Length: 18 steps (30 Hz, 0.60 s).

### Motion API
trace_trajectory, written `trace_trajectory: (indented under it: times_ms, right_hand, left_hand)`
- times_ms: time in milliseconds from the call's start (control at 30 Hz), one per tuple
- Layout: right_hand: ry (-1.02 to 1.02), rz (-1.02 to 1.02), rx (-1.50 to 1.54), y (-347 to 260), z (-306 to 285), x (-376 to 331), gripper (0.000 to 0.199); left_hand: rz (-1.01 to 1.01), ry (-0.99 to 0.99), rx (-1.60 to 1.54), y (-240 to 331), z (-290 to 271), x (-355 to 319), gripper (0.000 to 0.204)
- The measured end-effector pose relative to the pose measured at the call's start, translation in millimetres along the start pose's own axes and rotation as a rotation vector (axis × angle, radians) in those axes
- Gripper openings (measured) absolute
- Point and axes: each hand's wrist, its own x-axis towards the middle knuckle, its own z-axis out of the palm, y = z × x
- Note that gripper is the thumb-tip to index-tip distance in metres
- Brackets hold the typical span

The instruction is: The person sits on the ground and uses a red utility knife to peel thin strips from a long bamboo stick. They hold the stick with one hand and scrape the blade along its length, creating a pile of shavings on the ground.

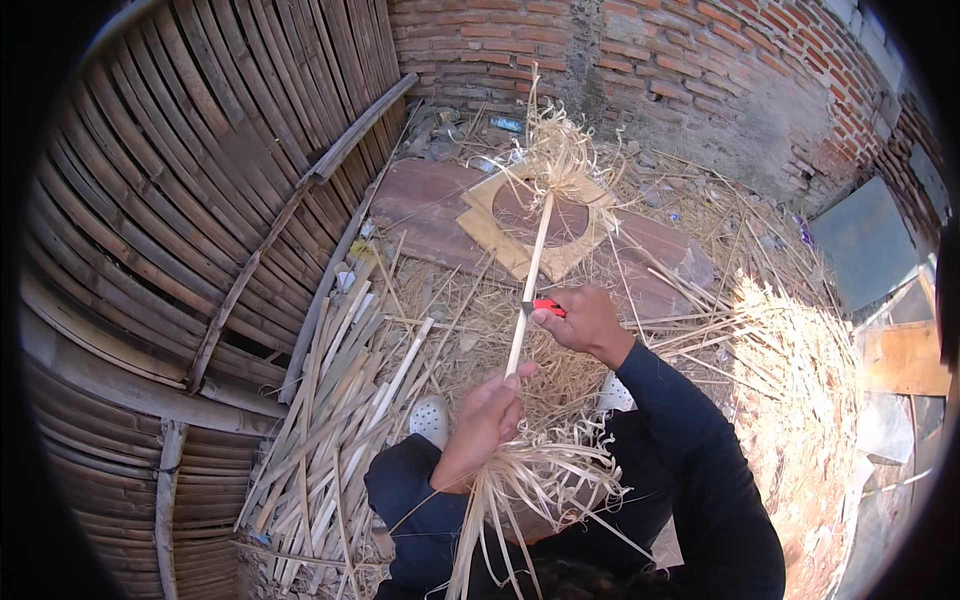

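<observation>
A long pale bamboo strip (541, 238) runs away from me, slanting slightly right. My left hand (488, 418) is closed around its nearer part. In my right hand (585, 322) is a red utility knife (550, 307), its dark blade against the strip about halfway along. Thin curled shavings (562, 150) bunch at the strip's far end. Another tuft of curled shavings (545, 475) spreads over my lap beside my left wrist. Beneath the far part of the strip lies a light wooden board with a large round hole (488, 235).
A reddish-brown board (415, 205) lies under the holed one. Loose bamboo strips (330, 430) are piled at left, beside a slatted bamboo wall (200, 190). Behind stands a brick wall (690, 75). Straw-like shavings (790, 400) cover the right side, near a grey panel (865, 245).
</observation>
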Motion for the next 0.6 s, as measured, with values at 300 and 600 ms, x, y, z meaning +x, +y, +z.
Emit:
trace_trajectory:
  times_ms: [300, 600]
  right_hand:
    - [0.106, -0.231, -0.012, -8.6, 7.6, -7.1, 0.06]
    - [0.124, 0.291, -0.142, 67.9, -8.0, 7.6, 0.062]
  left_hand:
    - [0.021, -0.02, 0.017, -2.4, 0.7, 1.5, 0.039]
    - [-0.059, -0.111, 0.086, -22.4, 20.5, -6.4, 0.039]
